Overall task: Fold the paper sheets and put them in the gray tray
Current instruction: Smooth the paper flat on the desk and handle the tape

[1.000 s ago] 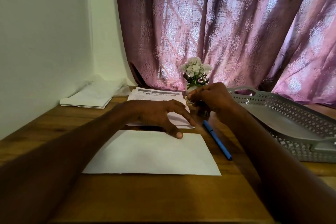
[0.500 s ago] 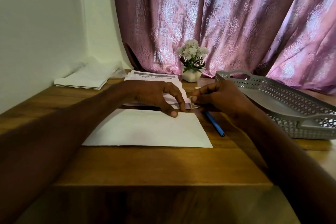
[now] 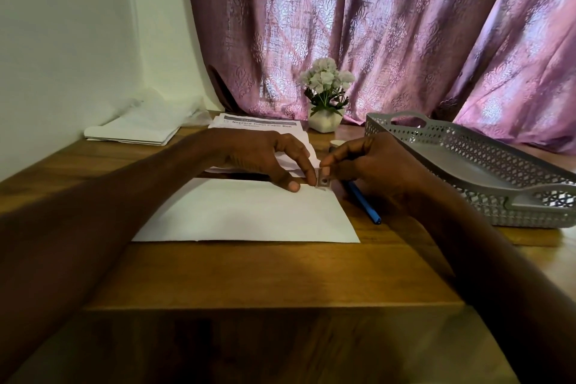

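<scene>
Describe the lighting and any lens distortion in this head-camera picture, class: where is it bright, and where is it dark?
Head view: daylight glows through the pink curtain; the folded white sheet is bright, while the forearms and the near table edge lie in deep shadow; the wide-angle lens bows the frame's edges; the small item pinched by the right hand is too dim to identify.

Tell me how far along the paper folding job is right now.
Done: one white sheet lies folded on the table. In hand: the left hand presses its far edge while the right hand pinches a small object at its corner. Left: the printed sheets behind look unfolded, and the gray tray shows no paper.
</scene>
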`<state>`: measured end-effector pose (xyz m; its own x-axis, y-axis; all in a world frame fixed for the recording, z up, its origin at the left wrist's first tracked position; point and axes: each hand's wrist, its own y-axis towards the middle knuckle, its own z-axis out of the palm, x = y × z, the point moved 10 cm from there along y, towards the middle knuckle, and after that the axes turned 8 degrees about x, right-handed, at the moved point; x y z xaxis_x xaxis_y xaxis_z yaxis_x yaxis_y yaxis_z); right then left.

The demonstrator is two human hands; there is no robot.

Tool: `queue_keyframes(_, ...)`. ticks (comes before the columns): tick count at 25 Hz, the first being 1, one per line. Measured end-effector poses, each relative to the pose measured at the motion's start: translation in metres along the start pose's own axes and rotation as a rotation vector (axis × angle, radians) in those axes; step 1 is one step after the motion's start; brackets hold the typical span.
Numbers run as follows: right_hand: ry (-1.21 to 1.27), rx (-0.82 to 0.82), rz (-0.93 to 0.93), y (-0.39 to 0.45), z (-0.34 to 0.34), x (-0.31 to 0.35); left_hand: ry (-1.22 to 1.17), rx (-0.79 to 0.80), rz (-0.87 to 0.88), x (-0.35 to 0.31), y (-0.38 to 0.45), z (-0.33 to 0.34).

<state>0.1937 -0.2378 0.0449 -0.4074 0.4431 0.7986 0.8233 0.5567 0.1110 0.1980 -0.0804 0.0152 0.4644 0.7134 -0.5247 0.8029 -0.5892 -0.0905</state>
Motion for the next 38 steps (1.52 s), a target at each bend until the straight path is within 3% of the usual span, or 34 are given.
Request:
queue_keyframes(9,-0.121,0.175,-0.046,0.002,0.011,0.000,-0.014,-0.002,0.044,-0.001,0.000,0.000)
queue_keyframes(33,-0.145,0.191,-0.055,0.007,0.018,-0.005,-0.033,0.029,-0.021,0.005,0.003,0.002)
queue_keyframes(38,-0.300,0.177,-0.060,0.005,0.019,0.002,-0.038,0.027,-0.029,0.002,0.000,0.002)
